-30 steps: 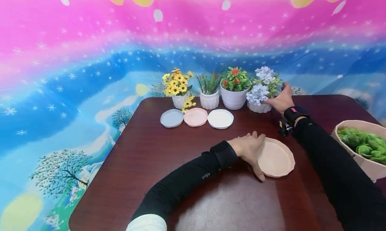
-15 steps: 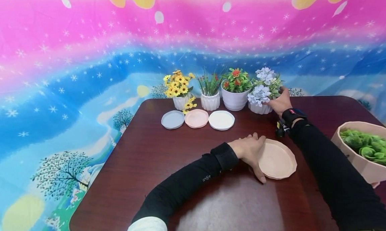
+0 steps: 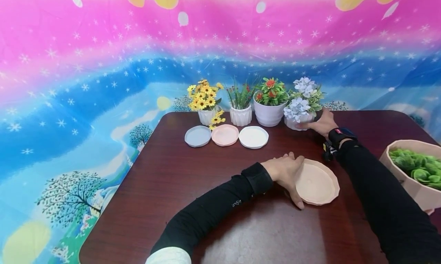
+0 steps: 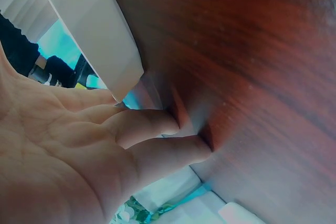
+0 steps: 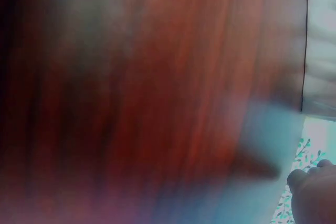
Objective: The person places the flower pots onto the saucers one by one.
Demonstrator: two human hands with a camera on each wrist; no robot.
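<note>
While only head view shows blue flowers (image 3: 298, 107), the left hand (image 3: 284, 172) is unclenched, the right hand's (image 3: 323, 123) grip unclear.

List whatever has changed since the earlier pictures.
The right hand has moved lower at the pot of blue flowers; whether it grips is unclear. That pot, the left hand at the tan plate, and the three small plates stayed put.

Left hand (image 3: 284, 173) hides plate's (image 3: 317, 183) left rim; right hand (image 3: 323, 123) covers part of flowerpot (image 3: 293, 123). Bowl (image 3: 418, 192) cut off right. Table (image 5: 157, 103) blurred, right wrist view.
</note>
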